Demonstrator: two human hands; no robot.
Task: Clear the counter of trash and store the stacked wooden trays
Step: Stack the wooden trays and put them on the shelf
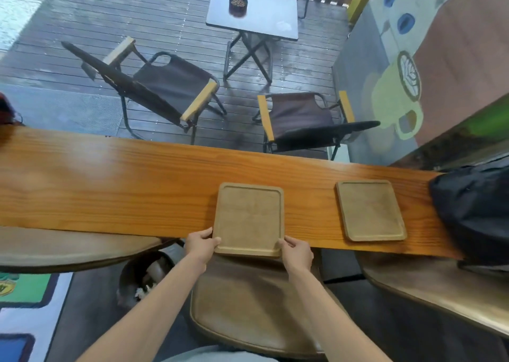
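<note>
Wooden tray (248, 218) looks stiff and light; left hand (200, 242) and right hand (297, 248) each grip its near corners on the desk (110, 185).

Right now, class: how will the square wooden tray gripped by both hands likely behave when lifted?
The square wooden tray probably stays stiff: it overhangs the orange wooden counter without sagging. Likely light, since the left hand and right hand only pinch its corners.

No readable text, labels, brands or numbers anywhere. Yellow emblem on green floor mat (16, 287) below bench (110, 185) too blurred to read.
</note>
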